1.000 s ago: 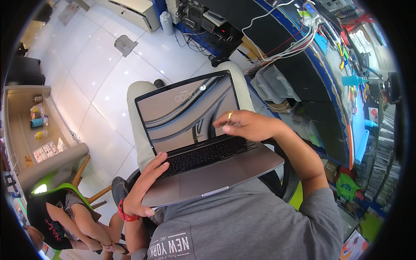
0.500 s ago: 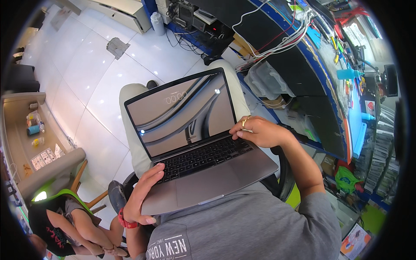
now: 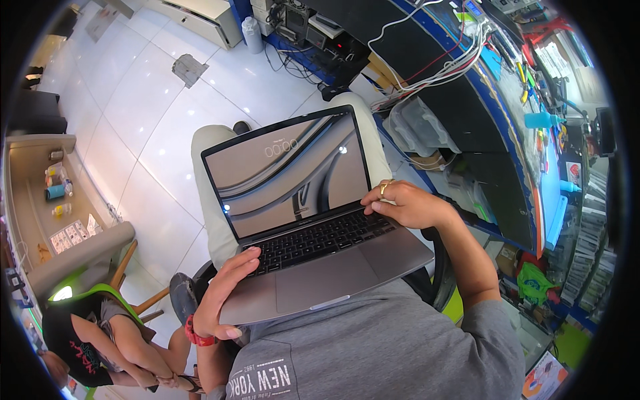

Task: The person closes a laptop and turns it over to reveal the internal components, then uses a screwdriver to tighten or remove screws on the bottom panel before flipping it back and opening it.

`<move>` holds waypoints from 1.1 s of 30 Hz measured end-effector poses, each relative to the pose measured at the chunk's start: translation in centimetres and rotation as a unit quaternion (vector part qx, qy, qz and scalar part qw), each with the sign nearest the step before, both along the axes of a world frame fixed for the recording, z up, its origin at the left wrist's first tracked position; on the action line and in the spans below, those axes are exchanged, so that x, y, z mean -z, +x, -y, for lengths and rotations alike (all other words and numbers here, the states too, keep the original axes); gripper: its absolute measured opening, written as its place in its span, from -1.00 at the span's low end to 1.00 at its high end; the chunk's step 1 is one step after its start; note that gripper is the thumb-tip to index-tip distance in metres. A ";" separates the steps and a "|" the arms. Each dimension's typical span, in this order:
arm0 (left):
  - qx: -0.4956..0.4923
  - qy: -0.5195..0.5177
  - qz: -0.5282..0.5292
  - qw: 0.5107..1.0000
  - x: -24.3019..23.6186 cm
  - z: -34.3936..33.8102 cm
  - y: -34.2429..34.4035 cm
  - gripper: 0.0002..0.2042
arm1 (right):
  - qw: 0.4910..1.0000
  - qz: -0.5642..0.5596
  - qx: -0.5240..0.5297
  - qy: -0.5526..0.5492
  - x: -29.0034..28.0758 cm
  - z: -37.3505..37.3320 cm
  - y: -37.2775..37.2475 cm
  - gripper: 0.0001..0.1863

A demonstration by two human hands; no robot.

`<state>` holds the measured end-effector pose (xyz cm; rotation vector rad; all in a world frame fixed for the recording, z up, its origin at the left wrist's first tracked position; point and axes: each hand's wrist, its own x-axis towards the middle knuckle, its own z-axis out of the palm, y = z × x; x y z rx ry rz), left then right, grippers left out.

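Observation:
A grey laptop (image 3: 327, 280) lies opened on my lap, its screen (image 3: 293, 177) lit with a clock and a curved-stripe wallpaper. My left hand (image 3: 223, 287), with a red band at the wrist, holds the laptop's left front corner. Its fingers lie on top beside the keyboard (image 3: 313, 243), and the thumb is at the front edge. At the keyboard's far right corner, my right hand (image 3: 407, 203) has its fingertips on the keys, just below the screen. A gold ring is on one finger. That hand is open and grips nothing; some of its fingers are partly hidden.
To the right runs a workbench (image 3: 507, 127) crowded with tools, cables and blue bottles. A clear plastic bin (image 3: 417, 127) sits under it. Another person (image 3: 127, 340) sits at lower left, beside a beige counter (image 3: 100, 247). A white bottle (image 3: 252, 37) stands ahead on the tiled floor.
The view has shifted slightly, so the laptop and room appear a little to the right. Both hands keep their places on the laptop, and the same screen shows.

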<state>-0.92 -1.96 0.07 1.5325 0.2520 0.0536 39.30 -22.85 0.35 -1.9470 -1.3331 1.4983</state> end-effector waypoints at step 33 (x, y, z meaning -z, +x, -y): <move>-0.068 0.054 0.096 0.992 -1.1 0.9 0.4 -0.34 | 0.996 -0.042 0.080 0.008 2.7 1.4 0.5 -0.79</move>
